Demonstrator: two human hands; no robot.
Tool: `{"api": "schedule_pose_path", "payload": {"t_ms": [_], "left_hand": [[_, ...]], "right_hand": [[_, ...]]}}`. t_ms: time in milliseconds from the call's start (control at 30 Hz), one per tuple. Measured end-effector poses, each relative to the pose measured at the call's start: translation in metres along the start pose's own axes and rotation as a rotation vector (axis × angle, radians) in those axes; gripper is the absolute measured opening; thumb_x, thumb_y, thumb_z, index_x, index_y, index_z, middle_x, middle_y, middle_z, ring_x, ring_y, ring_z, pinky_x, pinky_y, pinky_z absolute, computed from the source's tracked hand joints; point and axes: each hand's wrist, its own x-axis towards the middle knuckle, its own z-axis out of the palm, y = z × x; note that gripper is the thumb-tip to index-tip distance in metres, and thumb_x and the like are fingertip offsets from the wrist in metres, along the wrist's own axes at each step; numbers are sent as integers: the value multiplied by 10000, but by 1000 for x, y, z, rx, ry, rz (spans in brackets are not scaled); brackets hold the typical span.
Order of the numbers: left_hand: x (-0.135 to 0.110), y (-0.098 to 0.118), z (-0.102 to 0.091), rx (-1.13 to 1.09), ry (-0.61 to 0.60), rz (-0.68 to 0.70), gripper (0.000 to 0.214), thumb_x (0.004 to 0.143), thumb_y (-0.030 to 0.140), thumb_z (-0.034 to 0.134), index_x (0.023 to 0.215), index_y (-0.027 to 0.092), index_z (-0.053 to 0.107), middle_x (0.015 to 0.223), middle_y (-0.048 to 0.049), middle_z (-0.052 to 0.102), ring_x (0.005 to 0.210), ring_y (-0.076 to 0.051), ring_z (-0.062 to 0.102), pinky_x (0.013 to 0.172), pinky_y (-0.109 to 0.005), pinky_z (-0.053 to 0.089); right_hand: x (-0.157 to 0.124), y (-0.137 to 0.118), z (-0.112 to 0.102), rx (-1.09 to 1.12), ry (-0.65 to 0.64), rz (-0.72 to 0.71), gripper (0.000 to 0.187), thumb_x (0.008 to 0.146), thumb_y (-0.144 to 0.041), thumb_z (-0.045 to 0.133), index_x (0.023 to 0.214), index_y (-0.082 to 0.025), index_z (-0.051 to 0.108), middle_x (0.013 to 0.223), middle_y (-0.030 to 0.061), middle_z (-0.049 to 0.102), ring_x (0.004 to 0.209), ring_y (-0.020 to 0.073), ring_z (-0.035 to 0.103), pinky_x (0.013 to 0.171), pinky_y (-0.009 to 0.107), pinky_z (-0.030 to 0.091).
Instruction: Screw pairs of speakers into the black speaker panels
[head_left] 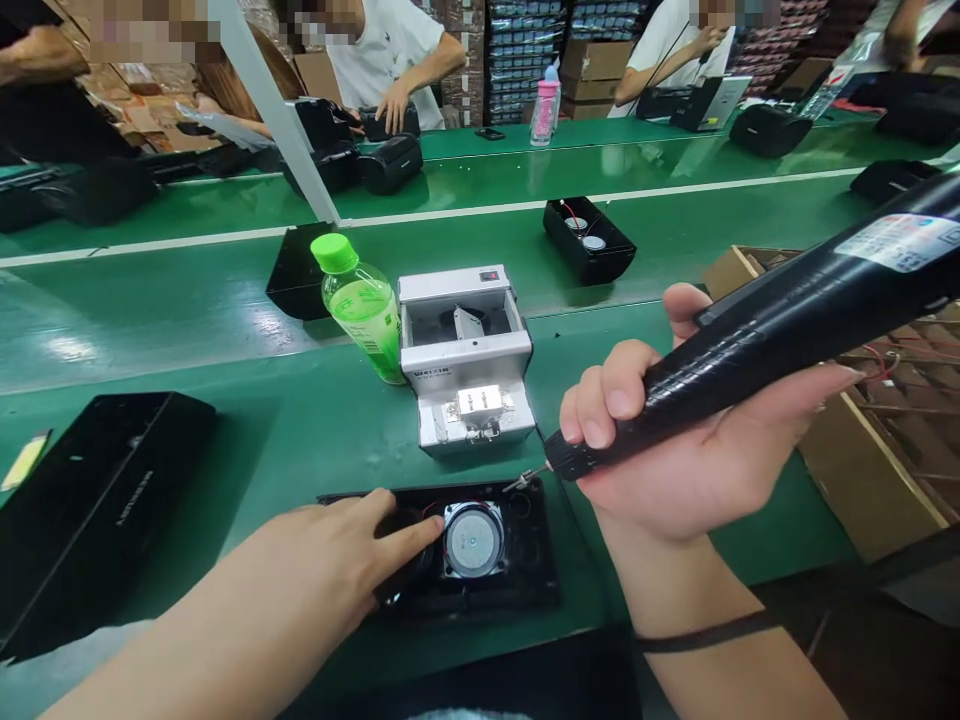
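On the green table (247,470), a black speaker housing (517,590) lies face up in front of the person, with a round speaker (472,540) seated in its opening; whether any screws are in yet, I cannot tell. The right hand (675,440) is closed firmly around an electric screwdriver (787,350), its bit (525,478) just above the housing's upper edge. The left hand (330,550) is open, fingers resting on the housing, the index tip just beside the speaker. Farther off stand a silver screw feeder (465,360) and a green-capped bottle (364,315), both clear of the hands, while another housing (589,238) lies open beyond them.
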Motion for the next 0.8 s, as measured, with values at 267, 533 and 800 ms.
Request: {"api": "schedule_pose_path", "payload": {"t_ms": [267, 533, 800], "left_hand": [[5, 0, -6, 71, -180, 93, 545, 789, -90, 554, 1108, 283, 791, 958, -49, 770, 783, -297, 780, 677, -390, 592], [-11, -21, 19, 171, 172, 295, 863, 777, -68, 432, 1488, 330, 717, 1186, -107, 837, 984, -333, 832, 824, -439, 642], [13, -5, -9, 194, -90, 164, 746, 761, -126, 516, 1326, 270, 797, 994, -66, 806, 829, -291, 783, 737, -383, 623]], "right_hand": [[3, 2, -2, 0, -1, 12, 608, 952, -839, 588, 1196, -287, 657, 592, -91, 577, 393, 136, 492, 386, 278, 436], [5, 2, -1, 21, -3, -4, 645, 954, -870, 549, 1191, -278, 648, 586, -96, 566, 395, 128, 492, 383, 265, 408], [5, 5, -2, 19, -8, -15, 657, 970, -869, 518, 1213, -269, 630, 581, -97, 554, 391, 128, 480, 385, 260, 414]]}}
